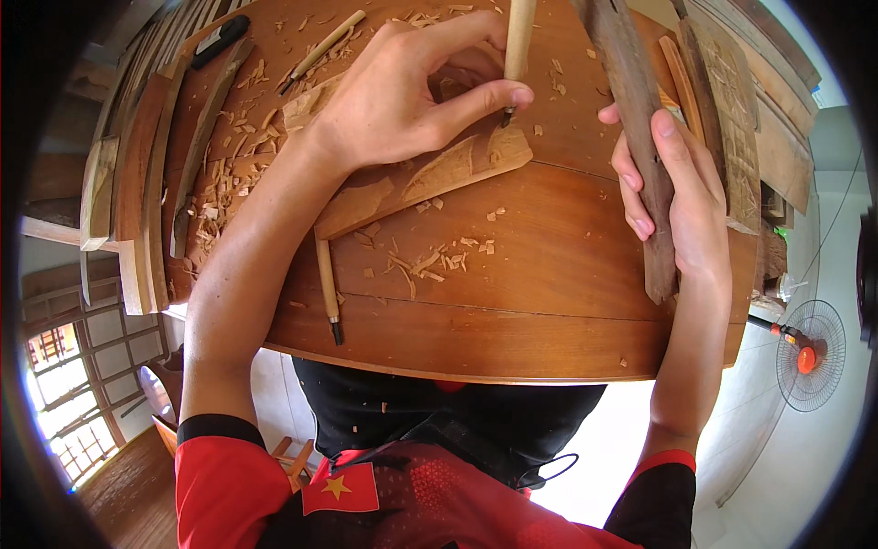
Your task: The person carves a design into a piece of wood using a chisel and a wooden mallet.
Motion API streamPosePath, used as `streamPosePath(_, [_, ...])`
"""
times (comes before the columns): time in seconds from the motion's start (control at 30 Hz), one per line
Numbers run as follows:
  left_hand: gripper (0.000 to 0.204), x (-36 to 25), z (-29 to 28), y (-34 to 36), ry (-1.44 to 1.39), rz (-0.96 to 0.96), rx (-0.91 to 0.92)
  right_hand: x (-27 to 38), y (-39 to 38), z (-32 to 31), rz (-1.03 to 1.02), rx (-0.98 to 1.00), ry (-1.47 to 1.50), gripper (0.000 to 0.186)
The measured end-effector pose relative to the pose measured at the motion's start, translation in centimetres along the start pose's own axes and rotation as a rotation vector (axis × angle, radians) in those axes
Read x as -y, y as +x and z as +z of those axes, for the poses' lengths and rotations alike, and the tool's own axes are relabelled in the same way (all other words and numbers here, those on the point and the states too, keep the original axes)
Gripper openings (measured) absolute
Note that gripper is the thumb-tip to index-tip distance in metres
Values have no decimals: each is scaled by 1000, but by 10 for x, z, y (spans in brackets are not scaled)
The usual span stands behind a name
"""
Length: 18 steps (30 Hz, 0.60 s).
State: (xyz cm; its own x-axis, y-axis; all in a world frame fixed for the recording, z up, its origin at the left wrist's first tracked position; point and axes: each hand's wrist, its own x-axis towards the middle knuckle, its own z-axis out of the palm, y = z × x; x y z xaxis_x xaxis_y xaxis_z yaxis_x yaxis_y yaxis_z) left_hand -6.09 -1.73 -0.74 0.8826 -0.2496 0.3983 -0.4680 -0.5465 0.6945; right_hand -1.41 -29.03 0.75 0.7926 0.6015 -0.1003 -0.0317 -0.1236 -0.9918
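My left hand (393,105) is closed around a wood-handled carving chisel (519,41), held upright. Its dark metal tip meets the right end of a carved wood piece (412,194) lying aslant on the table. Part of that piece is covered by my left hand and forearm. In my right hand (693,206) is a long, dark, weathered wooden bar (631,78), gripped near its lower end, to the right of the chisel and apart from it. A second carving chisel (326,279) lies below the wood piece, metal end toward me.
Wood shavings (425,265) are scattered over the brown wooden table (521,306). Another wood-handled tool (325,48) and a black object (220,41) lie at the far left. Wood strips (146,165) line the left edge; boards (727,119) line the right. A fan (807,357) stands beyond.
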Motion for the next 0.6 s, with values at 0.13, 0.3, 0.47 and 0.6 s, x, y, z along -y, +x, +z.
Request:
streamPosePath(0.13, [17, 4, 1, -2, -9, 8, -39, -3, 2, 2, 8, 29, 19, 58])
streamPosePath(0.3, [29, 6, -4, -1, -108, -32, 14, -1, 1, 0, 14, 16, 10, 59])
streamPosePath(0.47, [26, 2, -4, 0, -88, -111, 10, -4, 0, -1, 6, 45, -2, 59])
streamPosePath(0.6, [27, 9, -3, -2, -120, -29, -9, -2, 1, 0, 21, 56, 0, 59])
